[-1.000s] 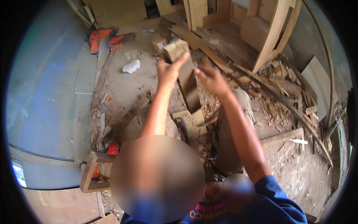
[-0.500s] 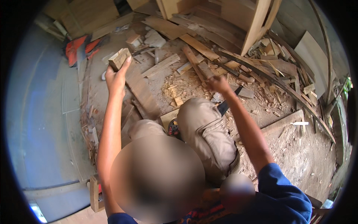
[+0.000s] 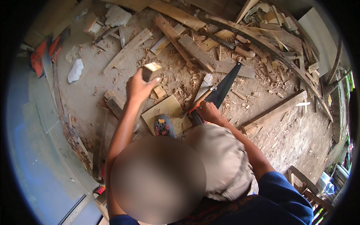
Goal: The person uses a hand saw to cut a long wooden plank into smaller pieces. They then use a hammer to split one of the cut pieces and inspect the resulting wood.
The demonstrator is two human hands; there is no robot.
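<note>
My left hand (image 3: pixel 140 88) is closed around the upper end of a wooden plank (image 3: pixel 152 68). The plank's pale cut end points up, and my hand and forearm hide most of its length. Low beside my knee, my right hand (image 3: pixel 210 112) has its fingers curled at the black and orange handle of a hand saw (image 3: pixel 224 89), covering part of the grip. The saw's dark blade slants up and to the right. A thin wooden-handled tool (image 3: pixel 200 98) lies against the saw, its kind unclear. Left of the right hand, a square board (image 3: pixel 170 107) lies under my grey clog (image 3: pixel 164 126).
Planks and offcuts (image 3: pixel 195 52) lie ahead among wood shavings. A long curved strip of wood (image 3: pixel 277 78) crosses the right side. Another wooden-handled tool (image 3: pixel 243 51) lies beyond the saw. A bluish sheet (image 3: pixel 33 142) borders the left, near a white scrap (image 3: pixel 75 71).
My left hand has come inward and lower with the plank. The right hand has moved down and left to the saw handle. The view has tilted downward.
</note>
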